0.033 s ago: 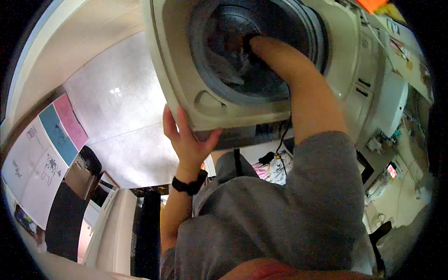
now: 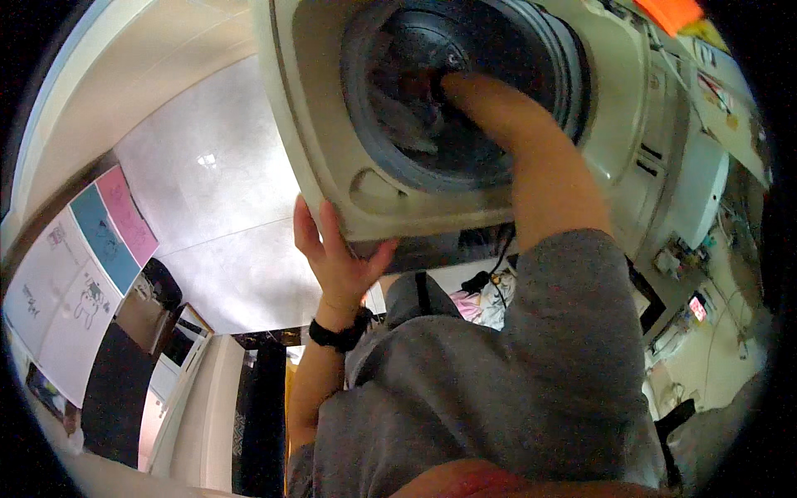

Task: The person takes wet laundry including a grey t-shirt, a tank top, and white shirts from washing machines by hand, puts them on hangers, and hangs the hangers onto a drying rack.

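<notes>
A beige top-loading washing machine [image 2: 390,217] stands in front of me, its round drum [image 2: 490,158] uncovered. My right arm reaches down into the drum. In the dark there, my right hand [image 2: 420,85] shows only faintly past a black wristband, and its fingers are hidden. Greyish cloth [image 2: 407,126] lies in the drum just below that hand; whether I grip it cannot be made out. My left hand [image 2: 339,257] rests against the machine's near left corner, fingers stretched up along the side and thumb apart on the front. A black watch [image 2: 336,335] is on that wrist.
Pale floor tiles [image 2: 216,199] extend to the left, beside a cabinet with white, blue and pink panels [image 2: 75,290]. Light and pink clothes [image 2: 486,305] lie below the machine's front. A black cord [image 2: 502,249] hangs there. Cluttered surfaces and a white basin [image 2: 704,187] are on the right.
The whole view has shifted slightly, so the machine sits a little lower and farther right. Both hands keep their places, the left at the corner and the right in the drum.
</notes>
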The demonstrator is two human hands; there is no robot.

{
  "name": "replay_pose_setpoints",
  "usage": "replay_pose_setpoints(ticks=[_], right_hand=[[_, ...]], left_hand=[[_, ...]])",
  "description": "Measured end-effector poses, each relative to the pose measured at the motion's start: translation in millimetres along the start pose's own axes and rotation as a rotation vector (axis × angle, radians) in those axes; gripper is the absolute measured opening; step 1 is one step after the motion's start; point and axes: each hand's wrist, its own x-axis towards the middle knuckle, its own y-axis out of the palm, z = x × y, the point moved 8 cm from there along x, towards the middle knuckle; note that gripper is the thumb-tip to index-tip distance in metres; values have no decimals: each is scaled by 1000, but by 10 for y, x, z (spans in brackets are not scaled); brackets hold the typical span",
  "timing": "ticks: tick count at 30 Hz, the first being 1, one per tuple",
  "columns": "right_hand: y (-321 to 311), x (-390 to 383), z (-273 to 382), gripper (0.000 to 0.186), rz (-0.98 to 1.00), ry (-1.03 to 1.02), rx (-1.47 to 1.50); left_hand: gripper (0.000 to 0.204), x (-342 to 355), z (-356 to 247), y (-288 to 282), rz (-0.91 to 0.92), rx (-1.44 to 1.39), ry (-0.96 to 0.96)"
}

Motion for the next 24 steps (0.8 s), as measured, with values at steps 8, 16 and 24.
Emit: replay_pose_setpoints(ticks=[8, 16, 24], right_hand=[[1207, 687, -219, 19, 125, 94, -5], [188, 45, 360, 16, 34, -233, 135], [-729, -2513, -227, 13, -226, -385, 731]], left_hand=[[84, 14, 51, 1, 64, -68, -25], [79, -12, 7, -69, 27, 3, -6], [72, 44, -201, -77, 21, -12, 47]])
